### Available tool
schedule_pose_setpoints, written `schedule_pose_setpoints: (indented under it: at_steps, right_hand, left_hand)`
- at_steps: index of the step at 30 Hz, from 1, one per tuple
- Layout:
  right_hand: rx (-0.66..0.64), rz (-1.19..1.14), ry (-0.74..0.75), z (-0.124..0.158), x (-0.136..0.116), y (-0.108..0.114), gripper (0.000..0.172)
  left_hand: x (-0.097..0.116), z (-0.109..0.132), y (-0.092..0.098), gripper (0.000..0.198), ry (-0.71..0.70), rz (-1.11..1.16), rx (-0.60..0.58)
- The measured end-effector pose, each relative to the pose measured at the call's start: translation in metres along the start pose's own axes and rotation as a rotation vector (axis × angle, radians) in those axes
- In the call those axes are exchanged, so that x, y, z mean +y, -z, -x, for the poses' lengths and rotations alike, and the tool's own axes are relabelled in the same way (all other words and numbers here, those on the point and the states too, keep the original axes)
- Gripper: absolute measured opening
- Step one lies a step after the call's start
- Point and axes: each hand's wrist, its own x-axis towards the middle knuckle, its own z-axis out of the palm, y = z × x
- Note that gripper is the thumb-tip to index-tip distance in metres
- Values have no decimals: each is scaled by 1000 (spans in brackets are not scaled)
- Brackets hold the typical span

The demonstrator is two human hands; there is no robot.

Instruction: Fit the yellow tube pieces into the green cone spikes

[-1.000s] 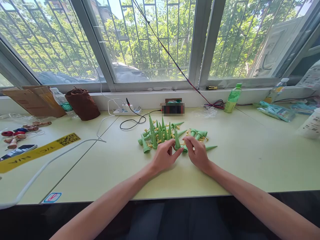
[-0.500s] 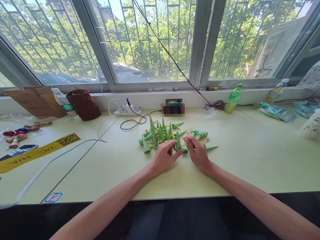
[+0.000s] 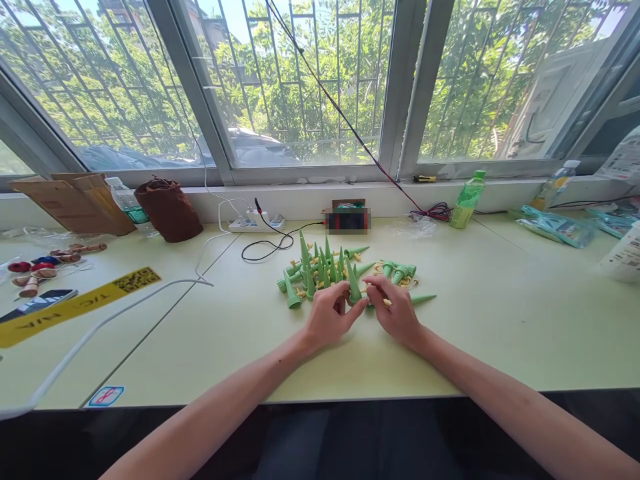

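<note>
My left hand (image 3: 330, 313) holds a green watering spike (image 3: 354, 287) upright, its wide end low and its point up, leaning slightly left. The thumb and fingers close round its lower part. From the right, my right hand (image 3: 397, 312) pinches a small yellow valve (image 3: 365, 291) at the spike's side; the fingers partly hide it, so I cannot tell how far in it sits. Behind my left hand stands a cluster of green spikes (image 3: 305, 253) with yellow valves among them. Several more spike parts (image 3: 403, 274) lie beyond my right hand, and one spike (image 3: 424, 299) lies beside it.
A white power strip (image 3: 240, 226) and a dark boxed device (image 3: 347, 221) stand at the back. A green bottle (image 3: 467, 200) is at the back right. On the left are a brown pouch (image 3: 167, 208), wooden toys (image 3: 33, 283) and a white cable (image 3: 125, 310).
The held spike has tilted a little to the left. My right fingers have come closer to its side, with the yellow valve between them. Both forearms stay nearly where they were.
</note>
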Motion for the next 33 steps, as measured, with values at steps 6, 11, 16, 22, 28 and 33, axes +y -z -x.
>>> schedule_pose_setpoints:
  at_steps: [6, 11, 16, 22, 28, 33]
  right_hand:
    - [-19, 12, -27, 1, 3, -1, 17]
    - [-66, 18, -55, 2, 4, -1, 25]
    - [-95, 98, -48, 2, 8, -2, 32]
    - [-117, 117, -83, 2, 9, -2, 36]
    - [-117, 119, -102, 1, 9, -2, 41]
    - [-107, 89, -85, 0, 6, -2, 41]
  left_hand:
    - [-1, 0, 1, 40, -9, -10, -18]
    - [-1, -2, 1, 36, -13, 1, -12]
    - [-2, -2, 1, 33, -35, -4, -19]
    - [-6, -2, 1, 29, -85, -22, -33]
    - [-7, -2, 1, 24, -63, -25, -53]
    - [-1, -1, 1, 31, 17, 3, -74]
